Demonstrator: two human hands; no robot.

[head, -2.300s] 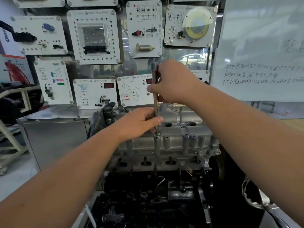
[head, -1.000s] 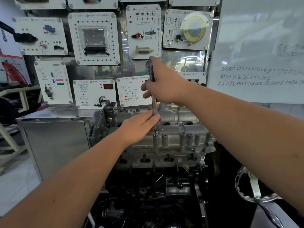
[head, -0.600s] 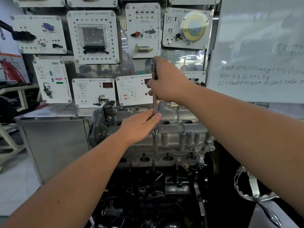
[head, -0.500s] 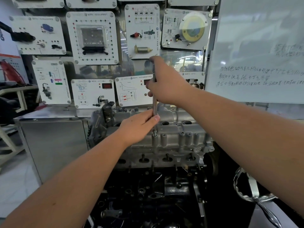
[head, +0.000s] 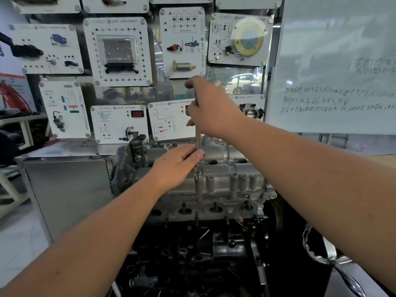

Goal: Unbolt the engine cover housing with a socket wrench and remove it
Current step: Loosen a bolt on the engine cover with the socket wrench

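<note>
Right now my right hand [head: 211,108] grips the upper shaft of the socket wrench [head: 198,138] — tool upright, tip on a bolt [head: 199,173] at the front edge of the grey engine cover housing [head: 225,181]. My left hand [head: 177,162] pinches the lower shaft. Housing sits on the black engine block [head: 192,249].

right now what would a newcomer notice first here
Two bare arms meet at centre: the right hand grips the top of an upright wrench, and the left hand pinches its shaft just above a bolt on the grey housing. Behind them hang white panels; a whiteboard fills the right.
</note>
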